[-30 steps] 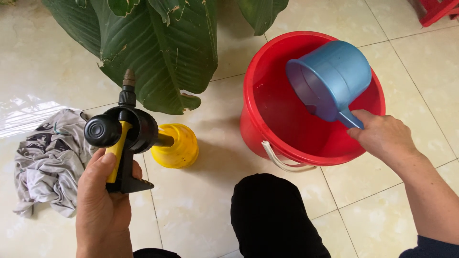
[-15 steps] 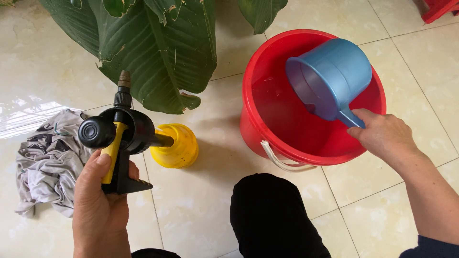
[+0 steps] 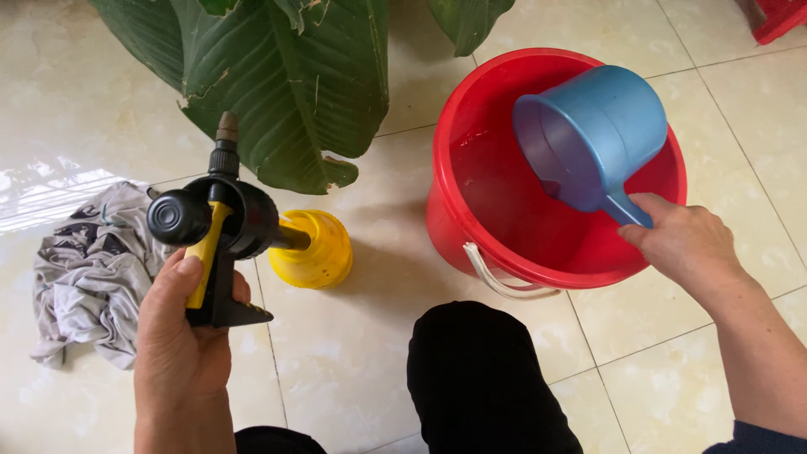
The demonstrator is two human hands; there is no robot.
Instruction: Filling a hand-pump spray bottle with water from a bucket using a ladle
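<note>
My left hand [image 3: 181, 336] grips a black sprayer pump head [image 3: 214, 223] with a yellow trigger, its nozzle pointing up toward the plant. Just right of the pump head, a yellow bottle [image 3: 315, 250] stands on the tiled floor. My right hand [image 3: 685, 248] holds a blue plastic scoop [image 3: 593, 134] by its handle, tilted over the red bucket [image 3: 458, 219]. The scoop's mouth faces left and down into the bucket.
Large green leaves [image 3: 286, 84] hang over the floor behind the sprayer. A crumpled grey cloth [image 3: 84, 277] lies at the left. My dark-clothed knee [image 3: 479, 378] is at the bottom centre. A red object [image 3: 782, 17] shows at the top right corner.
The view shifted slightly. The scoop and my right hand sit a little further right over the bucket; the pump head stays in my left hand.
</note>
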